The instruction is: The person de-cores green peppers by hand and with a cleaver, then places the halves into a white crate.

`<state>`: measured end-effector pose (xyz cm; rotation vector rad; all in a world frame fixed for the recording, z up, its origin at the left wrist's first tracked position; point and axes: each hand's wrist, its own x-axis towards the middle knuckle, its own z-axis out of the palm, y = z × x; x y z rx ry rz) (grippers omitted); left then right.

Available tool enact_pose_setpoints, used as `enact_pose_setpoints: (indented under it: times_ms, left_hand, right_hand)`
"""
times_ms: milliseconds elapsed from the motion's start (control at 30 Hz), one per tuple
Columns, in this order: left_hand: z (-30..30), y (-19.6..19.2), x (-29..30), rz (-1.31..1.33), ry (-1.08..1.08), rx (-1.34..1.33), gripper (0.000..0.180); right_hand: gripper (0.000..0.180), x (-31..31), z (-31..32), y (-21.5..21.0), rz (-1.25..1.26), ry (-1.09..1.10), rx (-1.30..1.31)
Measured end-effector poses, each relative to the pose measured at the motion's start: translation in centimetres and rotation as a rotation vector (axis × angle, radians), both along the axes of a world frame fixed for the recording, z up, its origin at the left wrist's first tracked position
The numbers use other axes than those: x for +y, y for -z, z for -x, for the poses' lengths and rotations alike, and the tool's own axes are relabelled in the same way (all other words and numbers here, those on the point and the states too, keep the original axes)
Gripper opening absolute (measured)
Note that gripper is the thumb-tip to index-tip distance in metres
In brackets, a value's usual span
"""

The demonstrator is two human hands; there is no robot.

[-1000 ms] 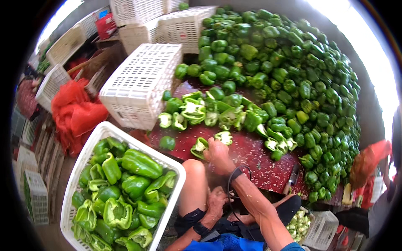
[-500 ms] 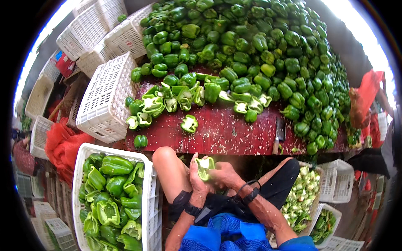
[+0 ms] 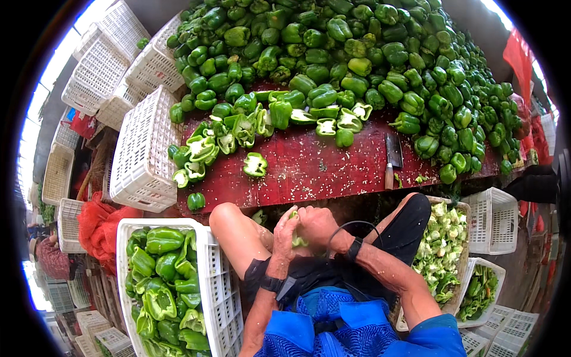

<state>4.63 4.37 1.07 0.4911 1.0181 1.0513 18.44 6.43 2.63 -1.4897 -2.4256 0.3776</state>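
My left hand [image 3: 285, 234] is closed round a cut green bell pepper [image 3: 299, 241], held low between my knees. Only a little of the pepper shows; the fingers cover most of it. Right against it is my right hand [image 3: 316, 225], slightly blurred, with its fingers curled inward; what they grip is hidden. Beyond my knees, a halved pepper [image 3: 255, 165] lies cut side up on the red tabletop [image 3: 291, 187], which is strewn with pale seeds. More cut peppers [image 3: 244, 131] are heaped behind it, and a small whole pepper [image 3: 196, 201] sits at the near left edge.
A large pile of whole peppers [image 3: 357, 47] covers the far side. A knife [image 3: 391, 160] lies on the table's right part. At my left stands a white crate [image 3: 205, 256] of opened peppers; at my right, a crate of pale cores [image 3: 440, 250]. White crates [image 3: 146, 149] stack up far left.
The view has shifted, and my right hand has closed up against my left. The pepper, with its cut face showing before, is now mostly covered by my fingers.
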Motion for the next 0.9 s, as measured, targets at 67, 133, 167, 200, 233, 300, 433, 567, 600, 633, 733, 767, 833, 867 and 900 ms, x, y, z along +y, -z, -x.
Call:
enact_pose_setpoints:
  times_ms: [67, 133, 167, 200, 233, 300, 433, 567, 600, 633, 733, 767, 833, 867, 900]
  left_hand:
    - [0.0, -0.2, -0.2, 0.025, 0.019, -0.023, 0.043]
    - [0.3, -0.5, -0.5, 0.034, 0.03, -0.076, 0.044]
    - [0.4, -0.6, -0.6, 0.039, 0.031, -0.071, 0.044]
    - [0.4, -0.9, -0.5, 0.003, 0.059, -0.087, 0.044]
    - [0.4, -1.2, -0.4, -0.032, 0.087, -0.103, 0.044]
    - [0.7, -0.8, -0.3, -0.048, 0.108, -0.125, 0.045]
    - [1.2, -1.4, 0.3, -0.028, 0.067, -0.289, 0.045]
    - [0.7, -1.3, 0.2, -0.117, -0.07, -0.405, 0.044]
    - [0.7, -1.4, 0.2, -0.161, -0.096, -0.346, 0.045]
    - [0.8, -1.4, 0.3, -0.206, -0.123, -0.286, 0.045]
    - [0.3, -1.9, 0.2, -0.332, -0.055, -0.043, 0.046]
    - [0.3, -2.0, 0.1, -0.41, -0.016, 0.128, 0.047]
    - [0.0, -2.3, -0.1, -0.48, 0.026, 0.31, 0.048]
    - [0.0, -2.4, -0.1, -0.515, 0.053, 0.381, 0.048]
    - [-0.2, -2.6, -0.2, -0.547, 0.076, 0.452, 0.049]
  right_hand:
    - [0.021, -0.1, -0.3, 0.4, -0.023, -0.032, 0.036]
    - [0.02, -0.2, -1.1, 0.0, -0.077, -0.128, 0.148]
    - [0.02, 0.1, -1.4, -0.1, -0.073, -0.126, 0.154]
    - [0.02, 0.4, -1.8, -0.6, 0.01, -0.14, 0.18]
    - [0.02, 0.8, -2.0, -1.0, 0.092, -0.153, 0.206]
    - [0.018, 1.4, -2.8, -2.1, 0.204, -0.102, 0.309]
    - [0.016, 1.6, -3.2, -4.7, 0.272, -0.19, 0.663]
    - [0.017, 0.7, -3.3, -6.6, 0.635, 0.12, 0.915]
    - [0.017, 0.0, -2.7, -5.7, 0.484, 0.08, 0.851]
    - [0.017, -0.5, -2.1, -4.7, 0.333, 0.041, 0.785]
    - [0.016, -1.1, -0.4, -2.4, 0.213, 0.116, 0.526]
    - [0.017, -1.2, 0.0, -1.9, 0.185, 0.154, 0.395]
    - [0.018, -1.3, 0.8, -1.8, 0.233, 0.222, 0.372]
    - [0.018, -1.4, 1.1, -1.7, 0.207, 0.269, 0.401]
    - [0.018, -1.6, 1.2, -1.7, 0.183, 0.313, 0.427]
